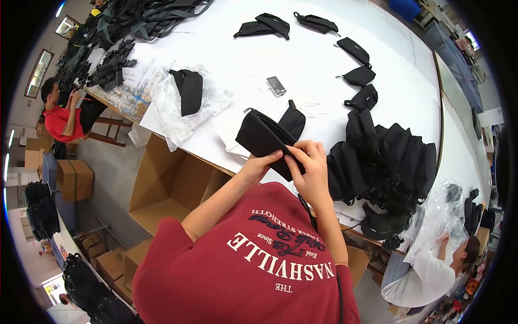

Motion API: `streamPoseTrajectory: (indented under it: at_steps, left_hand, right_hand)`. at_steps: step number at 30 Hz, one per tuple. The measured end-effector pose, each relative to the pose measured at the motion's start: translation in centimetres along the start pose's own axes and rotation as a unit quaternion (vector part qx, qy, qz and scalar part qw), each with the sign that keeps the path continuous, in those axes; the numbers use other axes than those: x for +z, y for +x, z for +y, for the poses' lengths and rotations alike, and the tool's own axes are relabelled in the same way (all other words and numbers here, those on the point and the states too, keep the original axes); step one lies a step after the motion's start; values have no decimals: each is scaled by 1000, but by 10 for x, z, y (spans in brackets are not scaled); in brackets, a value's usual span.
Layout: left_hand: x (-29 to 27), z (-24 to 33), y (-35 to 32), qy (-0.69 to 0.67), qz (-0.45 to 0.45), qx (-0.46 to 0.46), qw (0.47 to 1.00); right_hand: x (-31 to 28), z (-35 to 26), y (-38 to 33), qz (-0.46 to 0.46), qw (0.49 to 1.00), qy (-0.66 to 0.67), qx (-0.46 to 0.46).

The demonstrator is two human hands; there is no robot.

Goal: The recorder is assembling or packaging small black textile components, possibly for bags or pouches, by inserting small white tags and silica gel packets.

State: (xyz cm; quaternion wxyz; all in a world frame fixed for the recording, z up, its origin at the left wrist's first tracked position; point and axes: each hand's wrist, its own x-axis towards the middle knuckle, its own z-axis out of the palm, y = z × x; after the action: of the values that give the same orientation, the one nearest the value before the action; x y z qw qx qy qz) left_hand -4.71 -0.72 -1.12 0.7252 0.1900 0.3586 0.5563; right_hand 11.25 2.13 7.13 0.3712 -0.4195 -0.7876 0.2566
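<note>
A flat black fabric pouch [263, 137] is held over the table's near edge, tilted, its upper rim turned away from me. My left hand [260, 165] pinches its lower edge between thumb and fingers. On its right side my right hand [309, 164] grips the same pouch, thumb in front and fingers bent behind. Just beyond lies another black pouch [292, 121], partly hidden by the held one. A black tag [275, 86] rests farther out on the white table [226, 59].
A black pouch [189, 92] lies on clear plastic [174, 121] at left. Several pouches [353, 51] form an arc beyond, leading to a large pouch pile [396, 156] at right. Black straps [145, 19] heap far left. Below stands an open carton [167, 178]. Co-workers sit at left [65, 116] and right [426, 278].
</note>
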Motion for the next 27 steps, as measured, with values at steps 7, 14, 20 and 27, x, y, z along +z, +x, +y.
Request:
streamPoseTrajectory:
  at_steps: [7,14,20,27]
  left_hand:
    - [17,30,9,-63,50,67,995]
    - [-1,60,19,-78,-24,114,990]
    - [7,76,16,-4,-77,138,987]
    - [0,80,23,-29,-339,252,906]
  right_hand:
    - [-19,7,-1,54,990,103,79]
    - [-28,16,-19,52,983,135,111]
    - [-27,6,-7,43,985,130,101]
    - [-26,-4,1,-44,983,179,28]
